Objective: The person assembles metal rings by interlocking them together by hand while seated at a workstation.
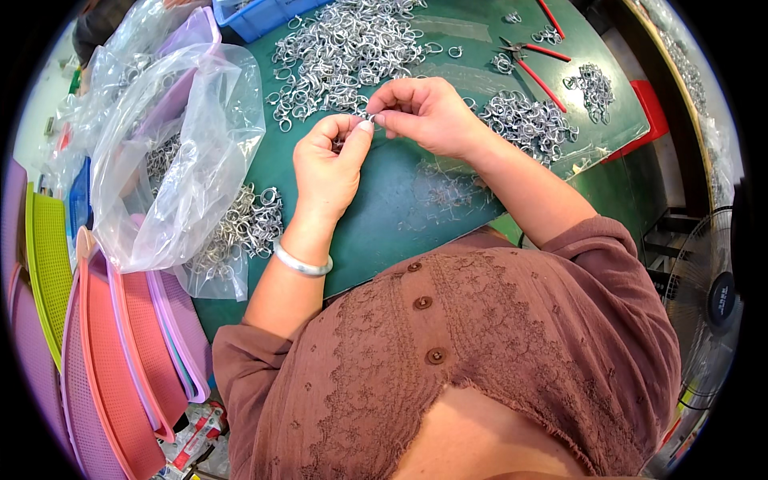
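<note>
Left hand (326,170) and right hand (434,120) are pinching a small metal piece (371,118) between their fingers (357,144) at upper centre, apparently mid-work, while a large ring heap (346,54) and smaller heap (526,124), upper right, are lying indistinguishably finished or waiting.

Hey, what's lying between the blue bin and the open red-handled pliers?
In the head view, going from the bin: a large heap of metal rings, a couple of loose rings, then a small cluster by the pliers.
</note>
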Motion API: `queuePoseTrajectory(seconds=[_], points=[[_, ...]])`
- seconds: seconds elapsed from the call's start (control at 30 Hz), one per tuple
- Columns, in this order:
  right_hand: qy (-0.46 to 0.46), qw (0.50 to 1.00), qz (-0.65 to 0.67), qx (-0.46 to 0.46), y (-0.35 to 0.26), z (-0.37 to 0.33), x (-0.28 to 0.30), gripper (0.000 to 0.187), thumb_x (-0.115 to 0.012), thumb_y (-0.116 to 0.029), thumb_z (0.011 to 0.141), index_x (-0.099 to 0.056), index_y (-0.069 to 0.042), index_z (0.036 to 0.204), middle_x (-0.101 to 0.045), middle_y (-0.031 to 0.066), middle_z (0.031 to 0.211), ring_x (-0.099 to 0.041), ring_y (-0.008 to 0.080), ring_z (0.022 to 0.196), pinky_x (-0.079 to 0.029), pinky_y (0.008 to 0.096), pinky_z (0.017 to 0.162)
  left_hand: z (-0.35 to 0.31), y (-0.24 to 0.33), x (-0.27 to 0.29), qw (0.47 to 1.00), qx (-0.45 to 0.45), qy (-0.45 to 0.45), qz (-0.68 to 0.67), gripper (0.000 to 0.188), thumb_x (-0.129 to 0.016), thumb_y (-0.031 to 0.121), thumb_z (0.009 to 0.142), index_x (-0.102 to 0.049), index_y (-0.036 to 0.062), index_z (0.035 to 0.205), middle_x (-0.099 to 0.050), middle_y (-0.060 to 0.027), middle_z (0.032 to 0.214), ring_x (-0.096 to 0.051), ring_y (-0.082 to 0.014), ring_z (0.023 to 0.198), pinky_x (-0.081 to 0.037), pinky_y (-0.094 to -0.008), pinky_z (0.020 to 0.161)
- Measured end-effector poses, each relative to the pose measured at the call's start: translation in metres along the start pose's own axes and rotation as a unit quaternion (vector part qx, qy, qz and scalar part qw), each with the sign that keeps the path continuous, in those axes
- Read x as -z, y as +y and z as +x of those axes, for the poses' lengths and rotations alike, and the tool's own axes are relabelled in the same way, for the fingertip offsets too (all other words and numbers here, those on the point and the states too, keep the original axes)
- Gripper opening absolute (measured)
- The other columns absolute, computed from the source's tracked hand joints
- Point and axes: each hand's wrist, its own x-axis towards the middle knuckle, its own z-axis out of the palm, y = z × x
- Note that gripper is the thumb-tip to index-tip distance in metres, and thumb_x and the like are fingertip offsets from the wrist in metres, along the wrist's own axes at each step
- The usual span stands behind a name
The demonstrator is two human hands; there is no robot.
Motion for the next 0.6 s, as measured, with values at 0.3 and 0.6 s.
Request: queuePoseTrajectory(seconds=[0.3,0.6], points=[[0.047,0.998,-0.027,-0.004,-0.001,0.001,0.004,0.015,-0.053,-0.01,0.082,-0.059,-0.001,0.093,-0.057,-0.0007,0.072,-0.05,0.0054,0.062,-0.042,0.0202,0.057,0.005,0.002,0.01,0.965,0.142,-0.045,-0.214,0.019,-0.049,0.016,0.087,-0.058,0.0006,0.09,-0.052,0.001,0.067,-0.044,-0.0058,0.054,-0.032,-0.0165,0.045],[0.059,0.986,-0.142,0.061,0.01,0.002,0.005,0.014,-0.053,-0.006,0.08,-0.059,-0.002,0.091,-0.06,0.0058,0.077,-0.055,0.0125,0.068,-0.045,0.0255,0.063,0.004,0.003,0.01,0.96,0.143,-0.058,-0.234,0.019,-0.049,0.015,0.087,-0.058,-0.0005,0.094,-0.052,0.001,0.068,-0.044,-0.0059,0.055,-0.034,-0.0167,0.046]])
